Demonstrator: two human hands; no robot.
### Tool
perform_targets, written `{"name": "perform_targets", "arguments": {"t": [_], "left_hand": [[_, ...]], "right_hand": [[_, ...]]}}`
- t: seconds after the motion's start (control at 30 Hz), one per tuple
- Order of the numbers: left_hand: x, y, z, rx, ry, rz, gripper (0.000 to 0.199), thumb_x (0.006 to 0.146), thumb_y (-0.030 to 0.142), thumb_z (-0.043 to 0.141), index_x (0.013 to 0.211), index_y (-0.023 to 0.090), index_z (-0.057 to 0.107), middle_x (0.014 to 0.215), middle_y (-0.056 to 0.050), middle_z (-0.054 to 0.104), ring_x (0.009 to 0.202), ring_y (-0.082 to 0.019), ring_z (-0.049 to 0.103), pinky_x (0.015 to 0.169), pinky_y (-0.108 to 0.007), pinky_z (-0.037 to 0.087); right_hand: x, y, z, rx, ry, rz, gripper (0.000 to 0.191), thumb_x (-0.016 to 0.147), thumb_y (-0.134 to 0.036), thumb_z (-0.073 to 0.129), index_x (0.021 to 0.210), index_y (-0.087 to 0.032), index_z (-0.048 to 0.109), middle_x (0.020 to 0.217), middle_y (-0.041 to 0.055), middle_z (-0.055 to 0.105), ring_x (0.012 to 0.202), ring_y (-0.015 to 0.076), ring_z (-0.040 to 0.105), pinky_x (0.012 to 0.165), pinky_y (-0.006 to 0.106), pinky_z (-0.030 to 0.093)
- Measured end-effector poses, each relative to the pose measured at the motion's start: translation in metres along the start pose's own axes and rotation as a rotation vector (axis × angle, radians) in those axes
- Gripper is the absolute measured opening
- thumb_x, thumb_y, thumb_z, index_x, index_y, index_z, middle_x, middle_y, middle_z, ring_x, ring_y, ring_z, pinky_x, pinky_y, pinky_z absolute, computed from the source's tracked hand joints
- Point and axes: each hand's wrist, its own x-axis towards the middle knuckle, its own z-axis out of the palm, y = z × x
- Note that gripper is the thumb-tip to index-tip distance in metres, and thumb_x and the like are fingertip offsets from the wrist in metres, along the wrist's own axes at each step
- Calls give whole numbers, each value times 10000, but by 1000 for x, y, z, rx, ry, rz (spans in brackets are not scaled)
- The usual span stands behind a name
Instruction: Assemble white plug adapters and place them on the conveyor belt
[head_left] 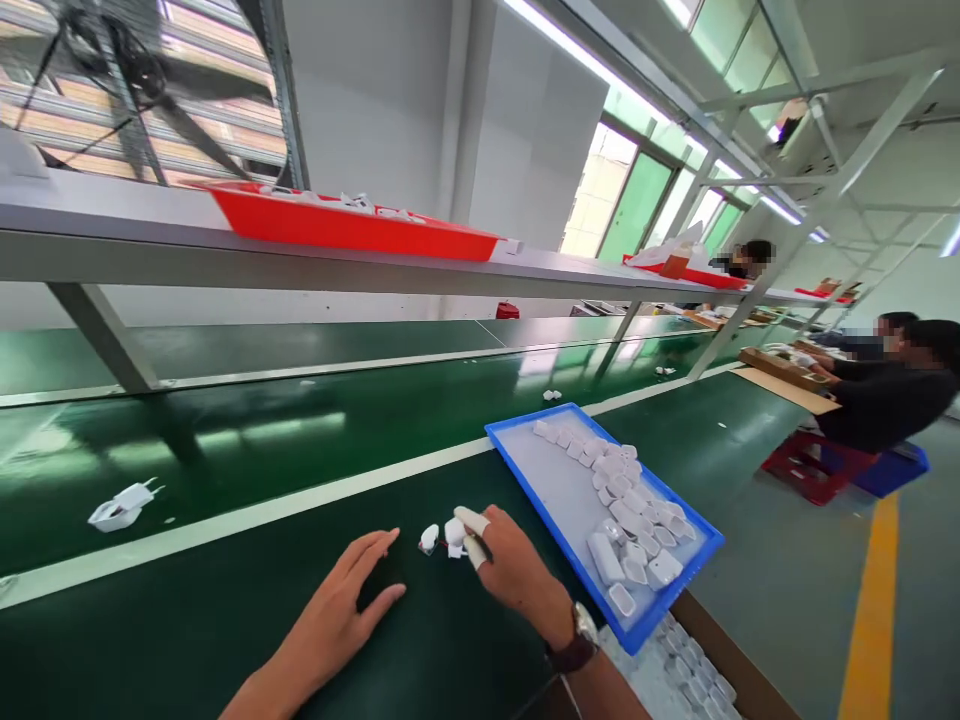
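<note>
My left hand [341, 600] hovers over the green work surface [225, 650], its fingers apart and nothing in them. Pale finger covers sit on the thumb and forefinger of my right hand [510, 565], which pinches a small white plastic plug part [453, 532]. Just left of that part lies a small white piece with a circuit board [428, 540], and a short red wire seems to run between the two. The blue-rimmed tray [525, 478], beside my right forearm, holds many white plastic shells [630, 505].
White plug pieces [124, 507] with prongs lie on the conveyor belt [247, 440] beyond a pale strip. Overhead, a shelf [360, 268] carries a red tray [360, 230]. Below the blue tray stands a box of white parts [686, 665]. Co-workers [892, 390] sit at the right.
</note>
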Motion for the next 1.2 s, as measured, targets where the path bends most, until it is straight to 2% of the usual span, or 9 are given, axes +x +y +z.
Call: {"name": "perform_targets", "arguments": {"t": [0.07, 0.17, 0.27, 0.37, 0.47, 0.57, 0.67, 0.83, 1.2], "left_hand": [[3, 10, 2, -72, -20, -25, 537, 942, 358, 611, 1465, 326, 490, 1334, -75, 639, 1105, -252, 694, 937, -382, 609], [3, 2, -5, -117, 17, -81, 344, 927, 277, 576, 1266, 275, 636, 1183, -73, 697, 1046, -245, 693, 934, -395, 595], [-6, -26, -19, -61, 77, -235, 183, 885, 279, 588, 1038, 251, 685, 1051, -49, 713, 933, -240, 697, 861, -397, 603], [-15, -46, -27, 37, 212, -280, 144, 858, 319, 635, 959, 233, 690, 1047, -73, 717, 1016, -297, 675, 915, -480, 580], [-19, -38, -22, 109, 402, -156, 249, 887, 358, 676, 1101, 231, 690, 1218, -114, 677, 1213, -351, 585, 1059, -572, 485], [-20, -12, -8, -77, 359, -97, 394, 918, 361, 690, 1293, 274, 605, 1281, -99, 632, 1120, -277, 640, 999, -483, 556], [-23, 6, 4, -443, 252, -221, 513, 862, 372, 747, 1331, 287, 555, 1228, -73, 624, 887, -200, 682, 785, -384, 636], [-28, 3, -1, -804, 275, -419, 546, 717, 276, 844, 1210, 213, 617, 1095, -64, 631, 911, -209, 672, 803, -368, 615], [-30, 3, -8, -704, 297, -433, 470, 815, 261, 678, 1272, 185, 598, 1168, -101, 702, 1051, -251, 691, 976, -438, 560]], "right_hand": [[21, -34, 26, 64, -100, -188, 395, 874, -65, 528, 1205, -237, 658, 912, 55, 681, 847, 232, 628, 778, 340, 528], [32, -52, 46, 104, -143, -275, 515, 845, -49, 541, 1338, -196, 562, 1172, 101, 677, 1042, 257, 622, 908, 387, 526], [29, -29, 53, 55, -83, -185, 544, 818, -57, 558, 1347, -184, 559, 1301, 134, 623, 1163, 302, 578, 953, 451, 516], [22, 3, 59, -29, -88, -78, 335, 783, -40, 525, 1028, -195, 693, 1009, 113, 687, 928, 286, 626, 797, 418, 539], [20, 11, 68, -44, -106, -50, 284, 757, -24, 475, 864, -183, 686, 825, 91, 666, 765, 244, 613, 700, 363, 526], [27, -5, 76, 53, -107, -63, 373, 826, -73, 460, 1123, -156, 669, 868, 72, 676, 771, 215, 622, 714, 330, 536], [38, -29, 84, 296, -137, -75, 488, 896, -133, 458, 1377, -168, 531, 958, 53, 681, 784, 180, 631, 741, 308, 549], [51, -55, 99, 589, -163, -40, 455, 904, -148, 485, 1354, -200, 530, 985, 40, 668, 853, 164, 658, 783, 299, 570], [48, -63, 88, 470, -226, -156, 584, 918, -125, 491, 1487, -215, 398, 1062, 73, 628, 799, 170, 614, 775, 349, 582]]}}
